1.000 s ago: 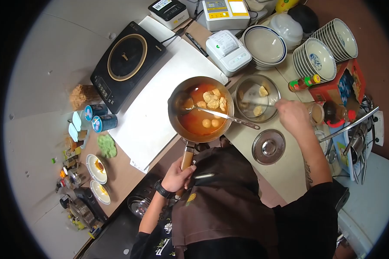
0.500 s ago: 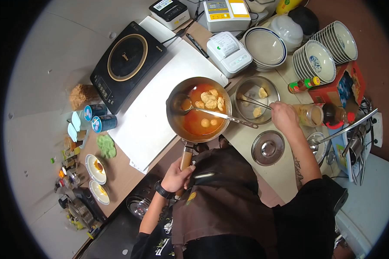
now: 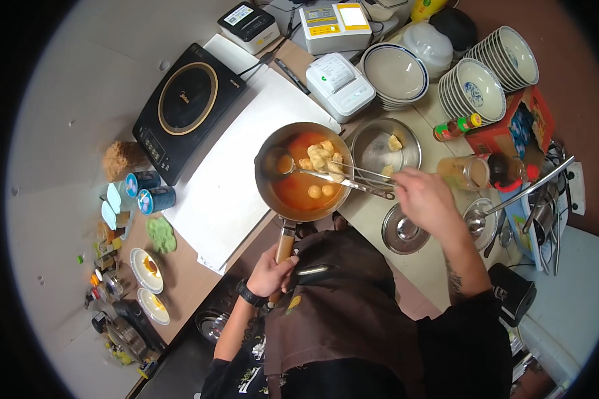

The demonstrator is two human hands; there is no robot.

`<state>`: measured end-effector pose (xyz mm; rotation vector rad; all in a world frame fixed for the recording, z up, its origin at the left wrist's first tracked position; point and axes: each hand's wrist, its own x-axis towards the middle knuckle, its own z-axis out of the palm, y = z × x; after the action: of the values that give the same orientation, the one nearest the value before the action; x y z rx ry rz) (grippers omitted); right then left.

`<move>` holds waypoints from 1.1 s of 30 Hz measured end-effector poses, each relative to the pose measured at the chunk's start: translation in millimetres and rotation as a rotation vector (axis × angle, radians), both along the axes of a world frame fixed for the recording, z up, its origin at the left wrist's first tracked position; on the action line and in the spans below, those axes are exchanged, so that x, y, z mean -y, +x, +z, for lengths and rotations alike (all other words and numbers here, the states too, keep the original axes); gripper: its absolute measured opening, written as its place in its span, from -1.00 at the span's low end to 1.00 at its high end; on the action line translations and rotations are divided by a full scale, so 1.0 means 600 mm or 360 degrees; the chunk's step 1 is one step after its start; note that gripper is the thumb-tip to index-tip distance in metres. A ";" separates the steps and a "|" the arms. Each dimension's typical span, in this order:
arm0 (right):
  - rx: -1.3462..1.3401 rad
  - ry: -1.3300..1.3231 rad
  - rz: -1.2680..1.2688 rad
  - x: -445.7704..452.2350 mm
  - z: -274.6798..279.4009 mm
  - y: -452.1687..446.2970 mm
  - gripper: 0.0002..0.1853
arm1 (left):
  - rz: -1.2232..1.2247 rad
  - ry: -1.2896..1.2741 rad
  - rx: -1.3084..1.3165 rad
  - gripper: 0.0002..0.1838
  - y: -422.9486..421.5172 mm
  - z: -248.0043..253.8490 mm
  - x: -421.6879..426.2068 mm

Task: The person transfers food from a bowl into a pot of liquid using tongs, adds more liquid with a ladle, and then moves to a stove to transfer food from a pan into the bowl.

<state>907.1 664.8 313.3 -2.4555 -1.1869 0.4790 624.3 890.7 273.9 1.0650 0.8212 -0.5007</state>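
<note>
My left hand [image 3: 273, 274] is wrapped round the wooden handle of a steel saucepan [image 3: 266, 193] of reddish-orange broth. Puffy yellow pieces [image 3: 321, 157] and round balls [image 3: 321, 191] float in it. A ladle [image 3: 379, 193] rests in the pan, its handle over the rim. My right hand [image 3: 422, 197] grips thin metal chopsticks [image 3: 369, 171], whose tips reach over the pan to a pale puffy piece [image 3: 337, 171]. Whether they pinch it is hard to make out. Right of the pan, a steel bowl [image 3: 371, 143] holds a few yellow pieces [image 3: 395, 143].
A steel lid [image 3: 406, 231] lies below the bowl. Stacked bowls [image 3: 482, 90], sauce bottles [image 3: 458, 126] and a jar [image 3: 476, 173] crowd the right. A label printer [image 3: 343, 86] and an induction cooker [image 3: 186, 110] stand at the back; two stained dishes [image 3: 146, 271] lie at left.
My right hand has moved left with the chopsticks, from the steel bowl to over the pan. A puffy piece now shows at their tips. My left hand keeps its hold.
</note>
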 end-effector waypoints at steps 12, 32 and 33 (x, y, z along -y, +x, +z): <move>0.0068 -0.0471 -0.0375 0.089 -0.118 0.033 -0.72 | 0.0207 -0.0060 0.0008 -0.82 -0.030 0.008 0.009; -0.0166 -0.0178 0.0995 -0.217 -0.038 -0.147 -0.76 | 0.1565 -0.0108 0.0162 -0.83 -0.381 0.058 0.269; -0.0161 -0.0229 0.1084 -0.230 -0.046 -0.188 -0.75 | 0.1679 -0.0106 0.0172 -0.81 -0.409 0.045 0.295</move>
<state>794.1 802.8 285.7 -2.0449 -1.9927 0.8821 379.1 713.6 301.0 0.4702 1.1232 0.4172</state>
